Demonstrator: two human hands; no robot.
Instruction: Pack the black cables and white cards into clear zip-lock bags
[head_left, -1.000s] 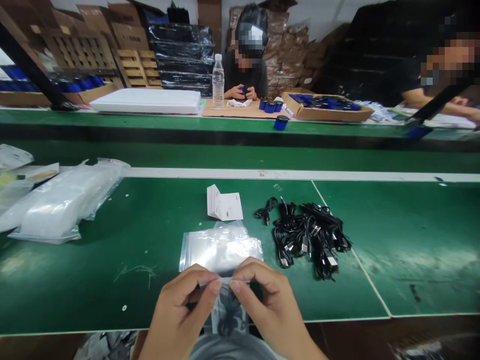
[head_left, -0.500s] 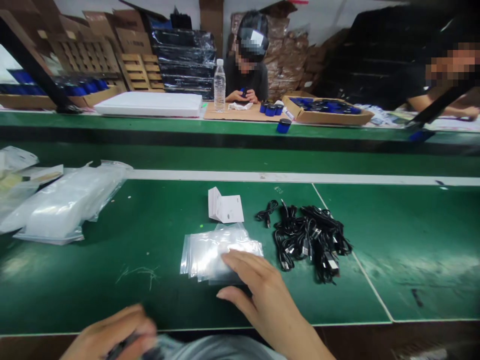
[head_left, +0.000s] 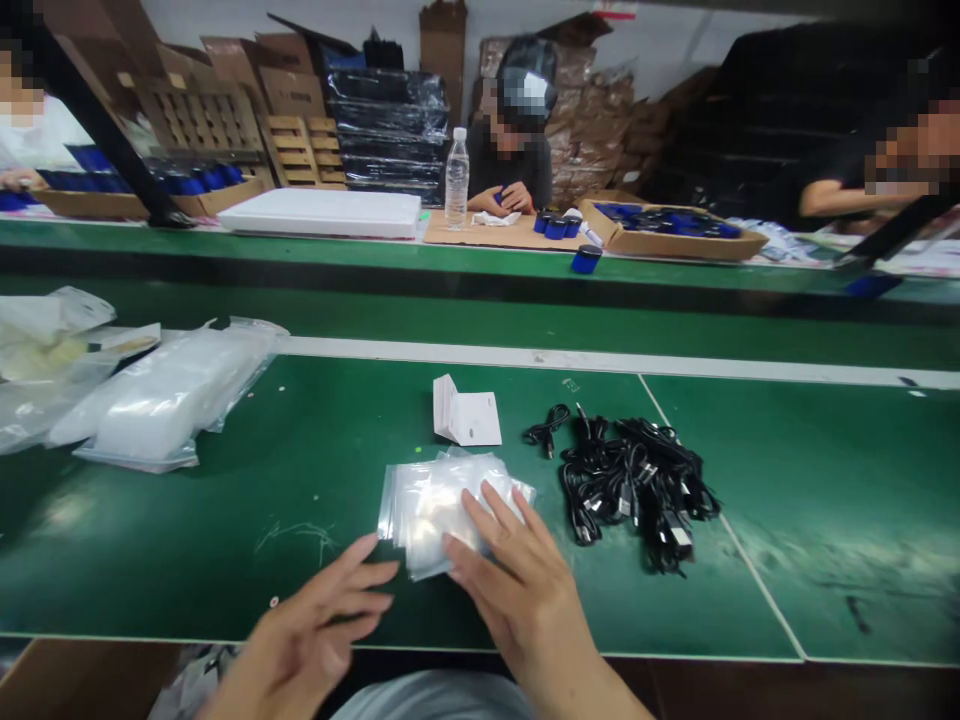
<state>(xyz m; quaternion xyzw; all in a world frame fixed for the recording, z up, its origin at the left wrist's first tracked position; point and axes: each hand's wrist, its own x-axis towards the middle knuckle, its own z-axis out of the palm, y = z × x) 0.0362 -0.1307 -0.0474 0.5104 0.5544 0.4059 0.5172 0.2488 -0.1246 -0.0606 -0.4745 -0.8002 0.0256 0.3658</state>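
The stack of clear plastic bags (head_left: 442, 515) is laid flat on the green tabletop (head_left: 187, 540), slightly fanned, with its edges uneven. The right hand (head_left: 517, 585) is held open and palm down, its fingers (head_left: 487, 515) spread over the lower right part of the stack; they appear to rest on the film, and no grip is taken. The left hand (head_left: 311, 625) is also open, with its fingers extended toward the lower left corner of the stack. It is slightly blurred, so contact cannot be confirmed, though nothing is seen to be held by it. With film this slippery, flat fingers are best kept across the pile, so that sliding is limited and the edges can be squared from both sides. Just beyond the stack, a folded white card (head_left: 466, 417) is propped on the tabletop. A heap of black USB cables (head_left: 634, 485) lies to the right, with a small coiled cable (head_left: 546, 428) beside it. Bulk packs of clear bags (head_left: 169, 400) are piled at the left.
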